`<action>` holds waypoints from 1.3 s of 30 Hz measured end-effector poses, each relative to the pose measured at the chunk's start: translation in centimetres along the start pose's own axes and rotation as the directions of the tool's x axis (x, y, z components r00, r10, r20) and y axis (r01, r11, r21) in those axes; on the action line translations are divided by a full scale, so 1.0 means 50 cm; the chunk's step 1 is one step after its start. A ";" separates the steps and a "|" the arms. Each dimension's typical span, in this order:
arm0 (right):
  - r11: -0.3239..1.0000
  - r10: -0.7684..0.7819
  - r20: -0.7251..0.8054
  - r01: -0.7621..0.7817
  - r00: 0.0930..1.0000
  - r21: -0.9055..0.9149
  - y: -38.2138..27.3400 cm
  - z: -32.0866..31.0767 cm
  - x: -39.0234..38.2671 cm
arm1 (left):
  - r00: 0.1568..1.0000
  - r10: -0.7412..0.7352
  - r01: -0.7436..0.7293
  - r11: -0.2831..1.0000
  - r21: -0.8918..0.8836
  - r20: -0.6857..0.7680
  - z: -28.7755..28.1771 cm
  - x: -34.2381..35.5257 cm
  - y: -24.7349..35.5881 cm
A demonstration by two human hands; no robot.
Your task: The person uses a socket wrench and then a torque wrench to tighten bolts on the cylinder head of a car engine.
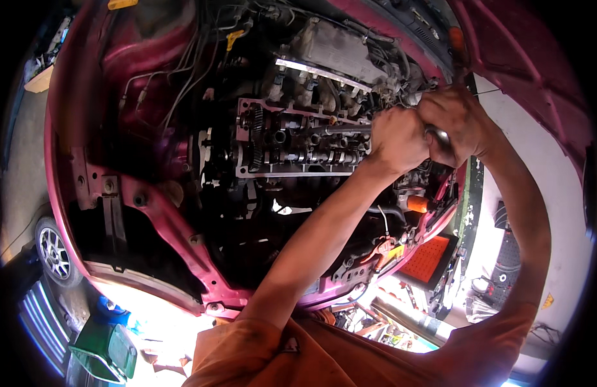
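Observation:
My left hand (399, 137) is closed around a long steel wrench bar (347, 129). From my fist the bar runs left across the uncovered top of an engine's cylinder head (298, 173), its far end near the middle between the two camshafts. My right hand (454, 119) is closed just beside the left, at the bar's right end. Between the two hands shows a shiny, rounded metal part (438, 138); how it joins the bar is hidden by my fingers. A toothed gear (257, 138) stands at the left end of the cylinder head.
Pink-red car bodywork (182, 248) surrounds the engine bay. A raised hood (524, 71) hangs at upper right. Hoses and an orange cap (416, 204) lie below my hands. Beyond the front are an orange perforated panel (429, 258), a green bin (105, 348) and a wheel (55, 253).

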State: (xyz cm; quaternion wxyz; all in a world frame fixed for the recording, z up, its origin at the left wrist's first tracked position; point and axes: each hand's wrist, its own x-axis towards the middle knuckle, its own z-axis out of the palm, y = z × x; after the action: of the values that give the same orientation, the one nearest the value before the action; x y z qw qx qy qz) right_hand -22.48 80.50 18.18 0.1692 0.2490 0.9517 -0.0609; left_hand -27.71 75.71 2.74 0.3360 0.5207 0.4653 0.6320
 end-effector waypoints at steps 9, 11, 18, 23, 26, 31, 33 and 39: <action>0.979 -0.184 -0.088 0.175 0.979 -0.101 0.008 0.000 0.001 | 0.987 -0.114 0.108 0.992 0.060 0.116 0.000 0.002 0.009; 0.981 -0.182 -0.161 0.190 0.970 0.036 0.019 0.022 0.001 | 0.987 -0.059 0.046 0.995 -0.088 -0.148 0.021 -0.002 0.000; 0.991 -0.129 -0.190 0.133 0.973 0.009 -0.003 0.018 0.020 | 0.996 -0.082 0.082 0.996 -0.022 -0.018 -0.003 0.013 -0.001; 0.838 0.480 -0.090 -0.426 0.873 0.341 -0.035 0.022 0.032 | 0.884 0.026 -0.060 0.997 -0.057 -0.467 0.000 0.012 -0.008; 0.782 0.547 -0.039 -0.494 0.836 0.380 -0.051 0.014 0.045 | 0.853 0.043 -0.059 0.998 -0.013 -0.520 0.011 0.013 -0.022; 0.954 -0.263 -0.010 0.258 0.965 -0.150 -0.002 -0.010 0.029 | 0.992 -0.105 0.099 0.992 -0.083 -0.073 0.002 -0.001 -0.005; 0.658 0.591 0.105 -0.554 0.800 0.510 -0.030 0.006 0.019 | 0.959 -0.035 0.010 0.996 -0.090 -0.282 0.006 0.006 -0.020; 0.922 -0.321 0.037 0.321 0.946 -0.216 -0.024 -0.010 0.049 | 0.994 -0.071 0.076 0.996 -0.056 0.083 0.007 -0.007 -0.027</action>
State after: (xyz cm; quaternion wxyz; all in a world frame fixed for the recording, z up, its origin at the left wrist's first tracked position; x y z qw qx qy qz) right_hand -25.22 80.67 17.81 0.1837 0.0698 0.9804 0.0174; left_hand -27.39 75.97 1.35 0.3928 0.5182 0.4514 0.6110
